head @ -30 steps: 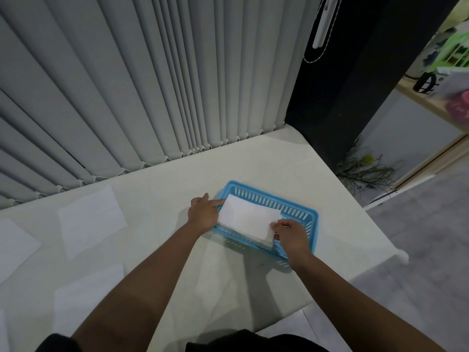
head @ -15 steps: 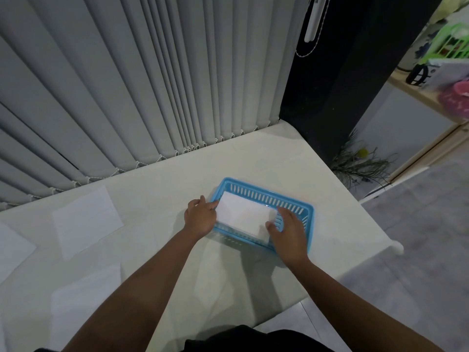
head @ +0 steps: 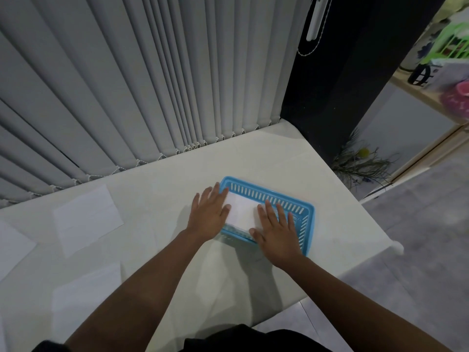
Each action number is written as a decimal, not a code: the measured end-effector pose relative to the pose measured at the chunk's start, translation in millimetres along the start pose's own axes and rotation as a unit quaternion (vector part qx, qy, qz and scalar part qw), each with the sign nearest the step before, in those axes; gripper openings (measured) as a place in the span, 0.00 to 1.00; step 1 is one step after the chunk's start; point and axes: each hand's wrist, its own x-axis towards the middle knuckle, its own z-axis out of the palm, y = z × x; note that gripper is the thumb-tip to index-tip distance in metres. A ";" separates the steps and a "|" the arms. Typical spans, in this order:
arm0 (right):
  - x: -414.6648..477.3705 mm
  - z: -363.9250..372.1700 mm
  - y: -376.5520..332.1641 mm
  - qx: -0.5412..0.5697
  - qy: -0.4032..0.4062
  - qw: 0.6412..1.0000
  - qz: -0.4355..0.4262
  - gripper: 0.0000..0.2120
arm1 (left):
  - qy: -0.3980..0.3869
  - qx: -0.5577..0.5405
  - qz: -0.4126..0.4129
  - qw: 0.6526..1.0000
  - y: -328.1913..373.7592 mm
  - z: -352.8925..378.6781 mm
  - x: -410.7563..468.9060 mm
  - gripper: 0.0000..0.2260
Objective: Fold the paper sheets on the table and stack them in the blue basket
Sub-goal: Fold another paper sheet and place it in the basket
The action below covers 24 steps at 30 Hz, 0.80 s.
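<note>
Both sets of fingers lie straight and slightly spread, palms down, gripping nothing. On the left hand (head: pixel 209 215), the fingers (head: pixel 215 194) reach across the left end of the blue basket (head: pixel 303 212), and the thumb tip touches the left edge of the folded sheet (head: pixel 242 212). On the right hand (head: pixel 276 229), the fingers (head: pixel 269 210) press flat on the sheet's right end. The outer ones extend past it over the basket floor, and the thumb sits at the near rim by the sheet's near right corner.

The folded sheet lies between the two hands, inside the left part of the basket (whether other sheets lie under it cannot be told). The basket stands on the pale surface (head: pixel 253 161). Well away to the left of the left fingers, three unfolded sheets lie flat on the same surface: one (head: pixel 87 219) toward the grey blinds (head: pixel 127 85), one (head: pixel 12 245) at the picture's edge, and one (head: pixel 86 293) nearer the person.

Half a second ago the left fingers were curled at the sheet's left edge; now they are straightened. A second ago the right fingers pinched the near right corner and the sheet sat tilted over the near rim; now it lies lower, within the walls. The basket has kept its place on the surface.
</note>
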 end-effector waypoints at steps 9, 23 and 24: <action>5.0 14.1 3.0 -0.021 -0.035 0.999 -0.016 0.41 | -0.075 0.125 0.090 0.985 -9.7 24.1 8.5 0.42; -20.2 -0.1 54.7 0.190 0.106 0.940 0.264 0.35 | 0.059 -0.163 -0.114 0.978 -31.3 17.1 -10.5 0.26; -18.0 3.1 57.1 0.241 0.094 0.926 0.274 0.36 | 0.060 -0.208 -0.130 0.968 -29.4 16.5 -12.5 0.24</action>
